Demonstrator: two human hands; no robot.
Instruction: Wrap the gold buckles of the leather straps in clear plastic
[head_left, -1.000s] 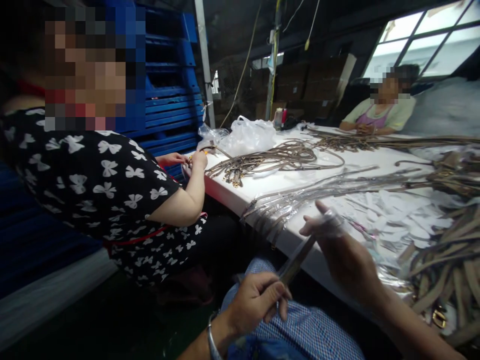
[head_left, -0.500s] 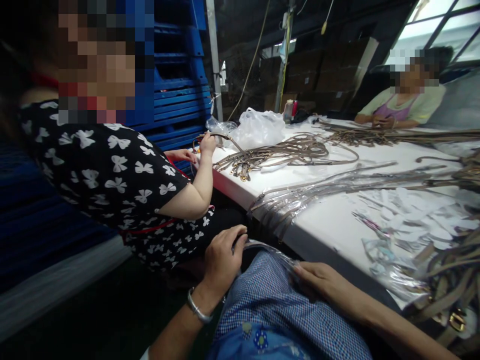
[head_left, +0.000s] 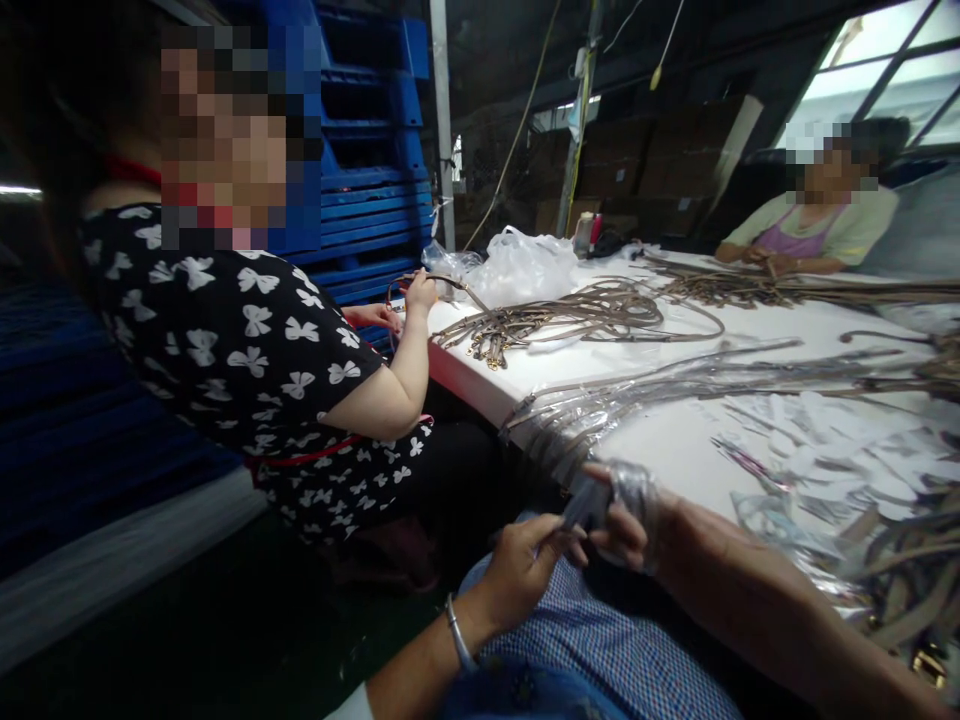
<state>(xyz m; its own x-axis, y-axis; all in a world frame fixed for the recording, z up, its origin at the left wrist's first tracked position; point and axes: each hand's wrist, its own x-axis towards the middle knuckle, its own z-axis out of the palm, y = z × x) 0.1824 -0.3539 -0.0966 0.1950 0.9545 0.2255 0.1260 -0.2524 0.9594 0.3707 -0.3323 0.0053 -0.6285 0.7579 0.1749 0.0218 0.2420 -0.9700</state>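
Note:
Over my lap, my left hand (head_left: 521, 565) is closed, thumb and fingers pinching the end of a dark grey strap in clear plastic (head_left: 590, 503). Close against it on the right, my right hand (head_left: 626, 530) has its fingers bent round the same strap. A band of shiny clear plastic (head_left: 636, 492) loops about this hand's fingers. Motion blurs the strap, and part of it is hidden by the fingers. Just beyond, several plastic-wrapped straps (head_left: 577, 415) hang over the edge of the white table (head_left: 675, 450).
A co-worker in a bow-print top (head_left: 255, 330) sits at left, handling a strap. Another person (head_left: 817, 220) sits across the table. Brown straps with gold buckles (head_left: 570, 315) lie in piles. White scraps (head_left: 825, 440) and pink-handled snips (head_left: 750, 462) lie at right. Blue pallets (head_left: 367, 200) stand behind.
My hands were apart with the plastic-wrapped strap stretched between them over my lap. Now they are together, higher and further right, and the plastic loops round my right hand.

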